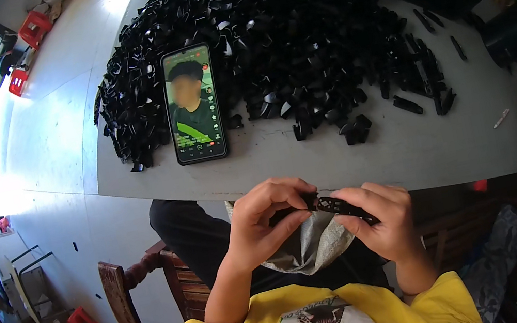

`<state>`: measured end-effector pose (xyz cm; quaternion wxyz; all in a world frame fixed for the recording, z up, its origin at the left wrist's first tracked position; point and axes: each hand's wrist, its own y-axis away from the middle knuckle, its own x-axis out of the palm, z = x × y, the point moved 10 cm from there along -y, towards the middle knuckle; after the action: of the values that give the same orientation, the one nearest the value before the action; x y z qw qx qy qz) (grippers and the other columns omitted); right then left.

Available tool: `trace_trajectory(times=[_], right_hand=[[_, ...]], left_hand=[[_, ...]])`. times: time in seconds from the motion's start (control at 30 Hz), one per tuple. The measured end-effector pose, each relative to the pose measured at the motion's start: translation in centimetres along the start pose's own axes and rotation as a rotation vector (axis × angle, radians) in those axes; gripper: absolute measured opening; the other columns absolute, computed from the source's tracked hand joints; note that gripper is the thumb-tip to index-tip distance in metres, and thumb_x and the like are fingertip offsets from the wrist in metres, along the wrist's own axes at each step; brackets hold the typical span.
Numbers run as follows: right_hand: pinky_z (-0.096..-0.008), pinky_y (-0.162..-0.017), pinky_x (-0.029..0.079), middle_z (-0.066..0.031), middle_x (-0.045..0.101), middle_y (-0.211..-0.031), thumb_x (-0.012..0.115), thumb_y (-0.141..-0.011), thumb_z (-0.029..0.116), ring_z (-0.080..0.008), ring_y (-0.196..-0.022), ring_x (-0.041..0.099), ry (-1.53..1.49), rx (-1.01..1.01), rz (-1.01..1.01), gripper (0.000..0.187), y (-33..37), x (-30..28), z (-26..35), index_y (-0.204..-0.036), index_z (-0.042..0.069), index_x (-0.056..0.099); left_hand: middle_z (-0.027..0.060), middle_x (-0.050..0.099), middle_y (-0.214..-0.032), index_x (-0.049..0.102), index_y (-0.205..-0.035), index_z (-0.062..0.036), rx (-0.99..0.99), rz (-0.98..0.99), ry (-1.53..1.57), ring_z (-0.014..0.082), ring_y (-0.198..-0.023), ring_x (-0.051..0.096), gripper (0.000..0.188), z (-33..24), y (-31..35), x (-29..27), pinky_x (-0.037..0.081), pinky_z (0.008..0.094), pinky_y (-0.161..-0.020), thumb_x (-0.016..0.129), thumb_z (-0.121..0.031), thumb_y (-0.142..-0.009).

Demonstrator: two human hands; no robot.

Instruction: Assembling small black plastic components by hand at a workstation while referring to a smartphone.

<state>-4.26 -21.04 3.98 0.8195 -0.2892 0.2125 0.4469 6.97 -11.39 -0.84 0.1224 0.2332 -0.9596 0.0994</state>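
Over my lap, just off the table's near edge, my two hands meet. My right hand (382,216) pinches a long narrow black plastic part (339,205) with small openings along its face. The fingers of my left hand (268,218) are closed on a smaller black plastic piece (308,198), mostly covered by the fingers. The two pieces touch or nearly touch end to end; I cannot tell whether they are joined. Below them a greyish woven sack (312,249) lies across my lap.
A big heap of black plastic pieces (264,36) covers the far part of the grey table (253,169). A lit phone (194,110) leans on the heap. Longer black strips (408,105) lie to the right, near a white pen-like stick (501,118). A wooden chair (115,290) stands at left.
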Motion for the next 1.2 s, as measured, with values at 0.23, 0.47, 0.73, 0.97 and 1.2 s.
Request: trace_trajectory(times=[0.23, 0.47, 0.73, 0.97, 1.2], right_hand=[[-0.0317, -0.047, 0.04, -0.0076, 0.055, -0.064, 0.077, -0.071, 0.017, -0.0242, -0.05, 0.053, 0.001, -0.02, 0.056, 0.028, -0.2, 0.4, 0.2, -0.094, 0.004, 0.067], [-0.0327, -0.048, 0.04, -0.0081, 0.054, -0.064, 0.077, -0.069, 0.016, -0.0246, -0.051, 0.053, 0.08, -0.043, 0.135, 0.031, -0.3, 0.8, 0.5, -0.095, 0.004, 0.067], [-0.0316, -0.049, 0.046, -0.0035, 0.059, -0.07, 0.075, -0.073, 0.02, -0.0196, -0.058, 0.06, 0.044, -0.289, 0.258, 0.028, 1.6, 3.2, 2.5, -0.096, 0.005, 0.067], [-0.0307, -0.056, 0.054, -0.0075, 0.065, -0.082, 0.07, -0.076, 0.015, -0.0205, -0.074, 0.067, 0.065, -0.298, 0.261, 0.016, 3.3, 3.3, 3.6, -0.087, 0.005, 0.066], [-0.0388, -0.066, 0.046, -0.0129, 0.057, -0.081, 0.053, -0.073, -0.008, -0.0309, -0.074, 0.057, 0.088, 0.114, 0.071, 0.019, 0.4, -1.3, -6.3, -0.089, 0.002, 0.055]], left_hand=[[0.0199, 0.062, -0.105, 0.059, -0.085, 0.0039, 0.076, 0.065, -0.13, 0.0231, -0.096, 0.063, 0.016, -0.7, 0.0, 0.5, 0.051, 0.0311, -0.084, 0.068, 0.013, -0.075], [0.0195, 0.067, -0.1, 0.063, -0.085, 0.0011, 0.159, 0.125, -0.393, 0.0248, -0.094, 0.066, 0.018, -1.9, 0.0, 1.2, 0.053, 0.0303, -0.079, 0.067, 0.013, -0.073], [0.0246, 0.066, -0.102, 0.062, -0.09, 0.0081, -0.107, 0.086, 0.27, 0.0373, -0.106, 0.061, 0.056, 0.5, 0.5, 3.9, 0.042, 0.045, -0.099, 0.044, -0.044, -0.098], [0.0239, 0.067, -0.095, 0.063, -0.089, 0.0067, -0.012, 0.34, 0.253, 0.0356, -0.096, 0.065, 0.053, 0.7, 0.4, 8.1, 0.05, 0.0416, -0.088, 0.033, -0.034, -0.103], [0.0106, 0.059, -0.093, 0.059, -0.106, -0.0028, 0.123, -0.005, -0.881, 0.0287, -0.087, 0.058, 0.023, 2.7, -4.2, 6.1, 0.048, 0.0352, -0.074, 0.058, -0.017, -0.088]])
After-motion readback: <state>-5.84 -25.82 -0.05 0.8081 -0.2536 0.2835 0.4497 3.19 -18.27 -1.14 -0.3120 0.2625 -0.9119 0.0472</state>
